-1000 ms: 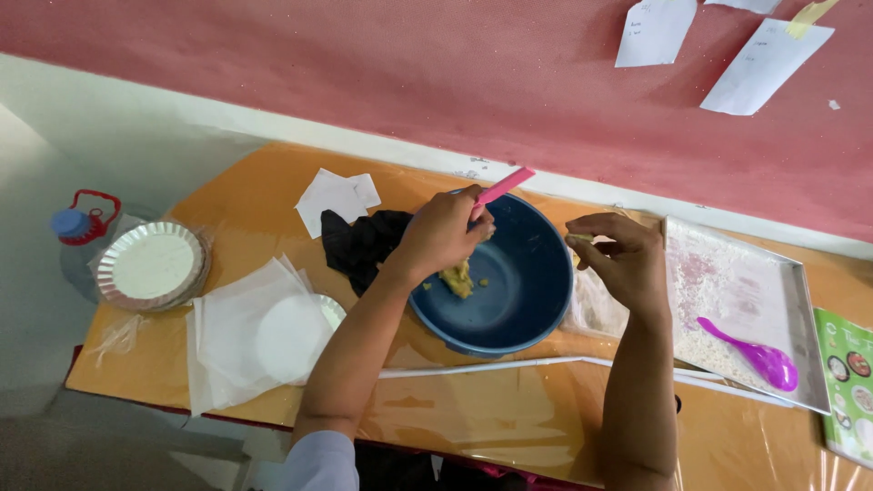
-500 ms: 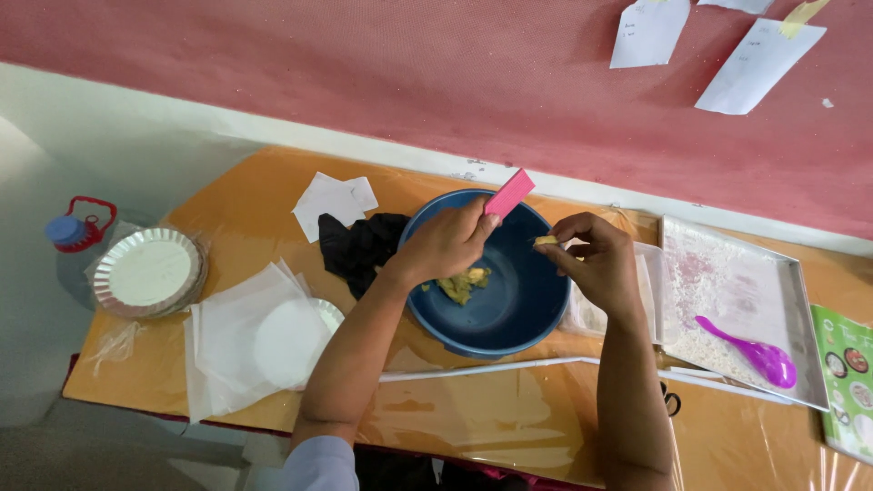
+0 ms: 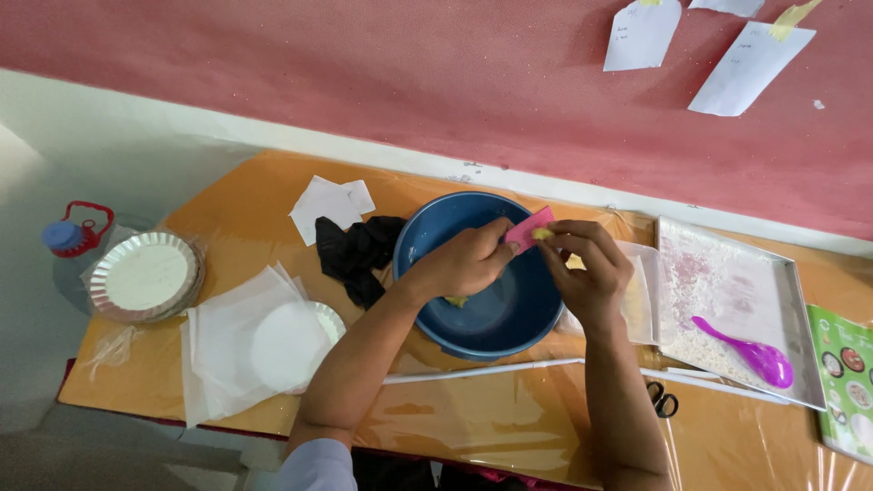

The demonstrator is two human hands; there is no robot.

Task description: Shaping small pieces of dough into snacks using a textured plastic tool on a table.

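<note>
A round blue bowl (image 3: 509, 314) sits on the orange table, with a bit of yellowish dough showing inside under my wrist. My left hand (image 3: 464, 264) holds a small pink scraper (image 3: 529, 229) above the bowl. My right hand (image 3: 587, 268) meets it from the right, its fingertips pinching a small yellow lump of dough (image 3: 543, 234) at the scraper's edge. Both hands hover over the bowl's far right side.
A metal tray (image 3: 773, 273) dusted with white flour holds a purple spoon (image 3: 750, 350). Black cloth (image 3: 359, 255) and white papers (image 3: 329, 202) lie left of the bowl. Foil dishes (image 3: 145, 275) and plastic sheets (image 3: 232, 345) sit far left, a water jug (image 3: 73, 238) beyond; scissors (image 3: 664, 398) near front.
My left hand lifted the pink scraper from the dough in the bowl up to the rim, and my right hand came left to meet it, now pinching dough at its edge.
</note>
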